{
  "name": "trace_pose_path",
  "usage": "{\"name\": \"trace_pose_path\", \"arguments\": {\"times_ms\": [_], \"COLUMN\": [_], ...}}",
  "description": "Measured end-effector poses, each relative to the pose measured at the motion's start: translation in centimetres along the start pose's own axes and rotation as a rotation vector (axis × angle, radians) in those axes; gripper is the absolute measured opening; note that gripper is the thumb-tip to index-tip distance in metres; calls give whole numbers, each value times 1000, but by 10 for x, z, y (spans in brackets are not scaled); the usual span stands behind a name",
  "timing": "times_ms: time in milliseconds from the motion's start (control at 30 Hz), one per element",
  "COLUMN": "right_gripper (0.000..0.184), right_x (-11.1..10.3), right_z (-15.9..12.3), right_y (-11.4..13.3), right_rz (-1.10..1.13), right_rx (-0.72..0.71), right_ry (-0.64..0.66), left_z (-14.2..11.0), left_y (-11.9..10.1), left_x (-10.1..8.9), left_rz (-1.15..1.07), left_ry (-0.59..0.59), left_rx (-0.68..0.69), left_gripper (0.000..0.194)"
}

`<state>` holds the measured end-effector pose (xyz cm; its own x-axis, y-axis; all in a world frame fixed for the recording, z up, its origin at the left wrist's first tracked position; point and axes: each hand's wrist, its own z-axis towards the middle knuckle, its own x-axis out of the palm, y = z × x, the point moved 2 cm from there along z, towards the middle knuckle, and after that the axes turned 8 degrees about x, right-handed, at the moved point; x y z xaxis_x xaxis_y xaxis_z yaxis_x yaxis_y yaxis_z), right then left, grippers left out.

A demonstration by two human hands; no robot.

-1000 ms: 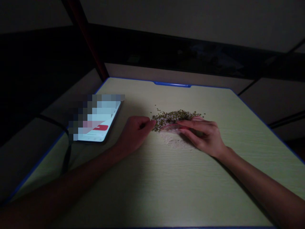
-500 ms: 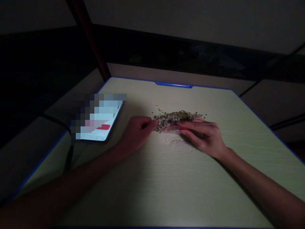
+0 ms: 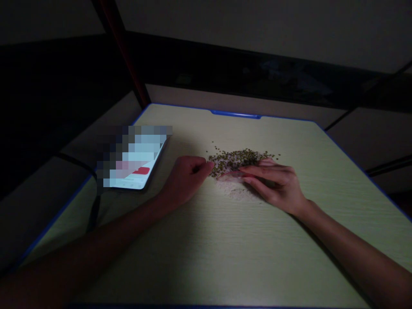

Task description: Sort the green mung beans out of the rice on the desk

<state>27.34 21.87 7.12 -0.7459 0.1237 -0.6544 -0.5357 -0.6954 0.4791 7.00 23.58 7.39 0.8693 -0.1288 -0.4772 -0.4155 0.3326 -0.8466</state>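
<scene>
"Right hand (image 3: 279,183), well to the right of the phone (image 3: 152,165), thumb and fingertips almost together, and there's a strip (image 3: 234,175) pinched between them!"

"Lovely look at it, too: thin, see-through, reddish along part of it, lying low, its free end aimed back toward the phone."

"Left hand (image 3: 186,178)?"

"Nearer the phone, just off its right side, fingers curled in, thumb tip right at the seeds (image 3: 236,158). How tightly it's closed, or whether anything's inside, I can't tell."

"And those seeds!"

"Right of the phone, level with its middle: tiny, roundish, dark olive with yellowish flecks, heaped in a loose band (a few strays have the outskirts to themselves)."

"Paler stuff underneath?"

"Whitish bits show through, yes, and a pinkish-white crumbly powder (image 3: 242,193) spreads right of the phone, about level with its near end, flat on the table (image 3: 231,257)."
</scene>
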Motion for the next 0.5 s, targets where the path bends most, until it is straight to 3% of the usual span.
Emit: {"name": "trace_pose_path", "arguments": {"times_ms": [500], "right_gripper": [25], "right_x": [0], "right_z": [0], "right_y": [1], "right_rz": [-37], "right_rx": [62], "right_ry": [-52], "left_z": [0], "left_y": [-1], "left_x": [-1], "left_rz": [11], "left_ry": [2], "left_rx": [28], "left_gripper": [38]}}
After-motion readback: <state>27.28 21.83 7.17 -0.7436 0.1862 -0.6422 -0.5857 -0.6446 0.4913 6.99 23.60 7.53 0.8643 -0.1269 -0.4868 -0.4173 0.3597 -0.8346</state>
